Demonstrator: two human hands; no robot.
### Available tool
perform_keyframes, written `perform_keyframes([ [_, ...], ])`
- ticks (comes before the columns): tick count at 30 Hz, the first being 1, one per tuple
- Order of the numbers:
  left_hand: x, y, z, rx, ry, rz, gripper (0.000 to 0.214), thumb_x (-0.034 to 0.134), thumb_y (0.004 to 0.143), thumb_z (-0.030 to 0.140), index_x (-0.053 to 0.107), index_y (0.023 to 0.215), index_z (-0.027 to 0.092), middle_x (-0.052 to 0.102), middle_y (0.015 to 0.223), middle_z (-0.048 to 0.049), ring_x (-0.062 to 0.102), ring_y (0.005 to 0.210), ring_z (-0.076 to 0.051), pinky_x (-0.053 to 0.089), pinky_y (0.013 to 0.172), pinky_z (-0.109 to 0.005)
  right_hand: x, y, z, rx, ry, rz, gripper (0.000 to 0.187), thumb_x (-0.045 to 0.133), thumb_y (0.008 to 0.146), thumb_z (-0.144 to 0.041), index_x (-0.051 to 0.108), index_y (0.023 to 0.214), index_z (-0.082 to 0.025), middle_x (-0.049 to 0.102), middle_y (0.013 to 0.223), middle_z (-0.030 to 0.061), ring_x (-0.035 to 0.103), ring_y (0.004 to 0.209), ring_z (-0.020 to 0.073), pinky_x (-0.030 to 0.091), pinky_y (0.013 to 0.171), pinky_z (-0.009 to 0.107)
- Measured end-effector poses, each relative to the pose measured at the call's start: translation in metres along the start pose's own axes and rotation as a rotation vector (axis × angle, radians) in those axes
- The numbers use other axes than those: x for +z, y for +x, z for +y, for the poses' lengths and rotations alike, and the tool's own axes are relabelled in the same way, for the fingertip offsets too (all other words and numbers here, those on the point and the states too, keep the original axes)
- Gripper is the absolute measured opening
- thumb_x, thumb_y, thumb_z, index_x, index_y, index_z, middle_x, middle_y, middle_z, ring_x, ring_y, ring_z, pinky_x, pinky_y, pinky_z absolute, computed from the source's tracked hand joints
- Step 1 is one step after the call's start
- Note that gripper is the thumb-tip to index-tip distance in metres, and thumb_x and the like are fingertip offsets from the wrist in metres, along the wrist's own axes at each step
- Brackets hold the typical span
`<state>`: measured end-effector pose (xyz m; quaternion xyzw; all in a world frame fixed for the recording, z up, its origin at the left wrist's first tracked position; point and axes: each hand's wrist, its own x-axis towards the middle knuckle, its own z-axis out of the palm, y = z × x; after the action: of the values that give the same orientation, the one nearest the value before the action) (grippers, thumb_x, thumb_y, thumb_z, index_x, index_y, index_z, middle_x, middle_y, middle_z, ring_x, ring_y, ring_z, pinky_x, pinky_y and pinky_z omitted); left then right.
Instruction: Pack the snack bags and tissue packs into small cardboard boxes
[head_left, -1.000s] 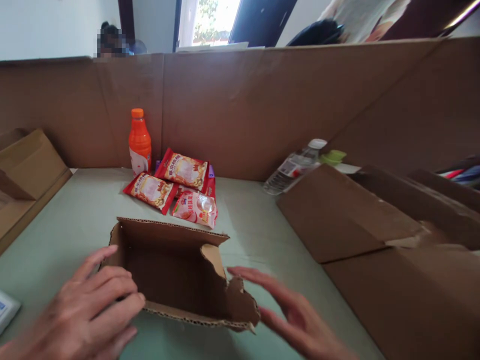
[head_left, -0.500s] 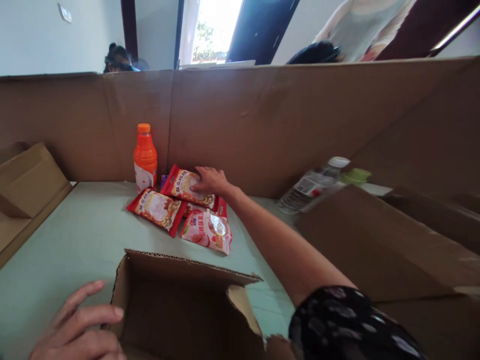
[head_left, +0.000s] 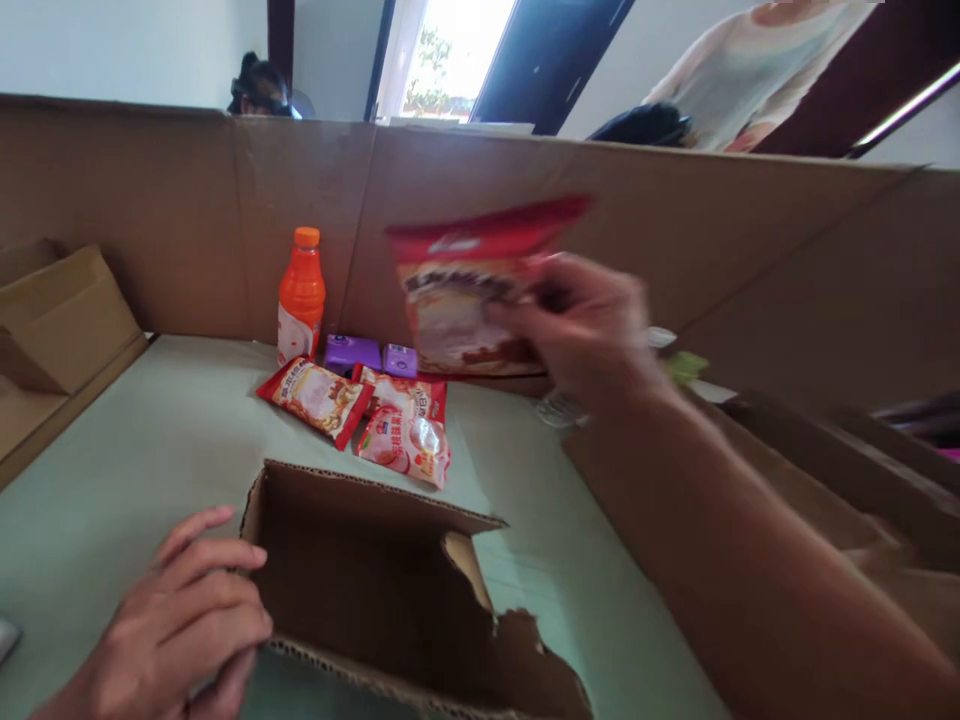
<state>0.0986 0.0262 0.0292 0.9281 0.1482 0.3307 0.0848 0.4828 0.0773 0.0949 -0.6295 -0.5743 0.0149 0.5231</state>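
My right hand (head_left: 592, 330) is raised above the table, fingers pinched on a red snack packet (head_left: 469, 290) that hangs blurred in the air. An open, torn cardboard box (head_left: 397, 590) sits in front of me. My left hand (head_left: 172, 625) rests against the box's left wall with fingers curled on its edge. Further back, three more snack packets (head_left: 360, 410) lie on the green table (head_left: 135, 450), two purple packs (head_left: 371, 355) behind them. An orange drink bottle (head_left: 301, 295) stands at the cardboard wall.
Tall cardboard walls (head_left: 187, 220) fence the table's back and right. A folded carton (head_left: 52, 330) lies at the left, more cartons (head_left: 840, 470) at the right. A clear water bottle (head_left: 660, 340) is mostly hidden behind my right hand. People stand beyond the wall.
My right hand reached to the packets, took the rear one and lifted it toward me. The purple packs behind it came into sight. My left hand stayed on the box.
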Motion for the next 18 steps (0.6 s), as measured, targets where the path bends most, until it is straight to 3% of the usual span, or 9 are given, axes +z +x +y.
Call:
perform_keyframes([
  [3, 0.001, -0.002, 0.003, -0.038, -0.023, 0.025, 0.029, 0.054, 0.083, -0.002, 0.061, 0.098, 0.023, 0.072, 0.083, 0.0033, 0.067, 0.104, -0.015, 0.043, 0.115, -0.04, -0.029, -0.038, -0.055, -0.102, 0.34, 0.188, 0.02, 0.082, 0.072, -0.033, 0.065, 0.08, -0.027, 0.066, 0.082, -0.0023, 0.058, 0.067, 0.0136, 0.052, 0.062, 0.029],
  [5, 0.003, -0.004, 0.004, -0.056, -0.031, 0.07, 0.028, 0.054, 0.084, -0.002, 0.061, 0.097, 0.021, 0.071, 0.083, 0.0022, 0.067, 0.104, -0.016, 0.044, 0.114, -0.042, -0.034, -0.062, -0.079, -0.226, 0.389, 0.108, 0.017, 0.083, 0.071, -0.027, 0.069, 0.08, -0.027, 0.069, 0.083, -0.0025, 0.062, 0.07, 0.0149, 0.054, 0.062, 0.028],
  [7, 0.004, -0.007, 0.005, -0.043, -0.014, 0.094, 0.028, 0.056, 0.084, -0.003, 0.062, 0.098, 0.02, 0.071, 0.083, 0.0016, 0.067, 0.104, -0.016, 0.045, 0.113, -0.042, -0.028, -0.083, -0.088, -0.303, 0.329, -0.152, 0.009, 0.077, 0.078, -0.02, 0.071, 0.081, -0.026, 0.07, 0.08, -0.002, 0.063, 0.067, 0.0138, 0.052, 0.057, 0.025],
  [9, 0.005, -0.009, 0.004, -0.037, 0.007, 0.104, 0.029, 0.058, 0.083, -0.003, 0.062, 0.099, 0.02, 0.071, 0.083, 0.0014, 0.067, 0.104, -0.017, 0.044, 0.114, -0.042, -0.014, -0.1, -0.086, -0.35, 0.226, -0.469, 0.013, 0.063, 0.086, -0.013, 0.069, 0.08, -0.022, 0.069, 0.075, -0.0011, 0.06, 0.063, 0.0119, 0.048, 0.056, 0.022],
  [12, 0.006, -0.01, 0.004, -0.05, 0.009, 0.106, 0.028, 0.057, 0.085, -0.002, 0.062, 0.099, 0.021, 0.071, 0.083, 0.0018, 0.066, 0.103, -0.017, 0.043, 0.114, -0.043, 0.015, -0.12, -0.075, -0.352, 0.104, -0.826, 0.022, 0.051, 0.082, -0.004, 0.068, 0.081, -0.017, 0.069, 0.076, 0.0013, 0.058, 0.066, 0.0114, 0.045, 0.062, 0.023],
  [15, 0.004, -0.008, 0.003, -0.033, 0.001, 0.088, 0.027, 0.056, 0.085, -0.002, 0.061, 0.097, 0.022, 0.071, 0.083, 0.0028, 0.066, 0.098, -0.015, 0.043, 0.114, -0.041, 0.04, -0.129, -0.071, -0.267, -0.026, -1.078, 0.02, 0.054, 0.076, -0.001, 0.067, 0.081, -0.015, 0.073, 0.084, 0.0041, 0.058, 0.071, 0.012, 0.043, 0.067, 0.024],
  [18, 0.001, -0.004, 0.002, 0.009, 0.013, 0.054, 0.027, 0.056, 0.084, -0.002, 0.06, 0.094, 0.022, 0.07, 0.079, 0.0045, 0.067, 0.09, -0.013, 0.041, 0.115, -0.037, 0.044, -0.125, -0.075, -0.257, -0.161, -1.213, 0.015, 0.056, 0.075, -0.002, 0.063, 0.071, -0.014, 0.071, 0.079, 0.0045, 0.054, 0.065, 0.0115, 0.038, 0.064, 0.025],
])
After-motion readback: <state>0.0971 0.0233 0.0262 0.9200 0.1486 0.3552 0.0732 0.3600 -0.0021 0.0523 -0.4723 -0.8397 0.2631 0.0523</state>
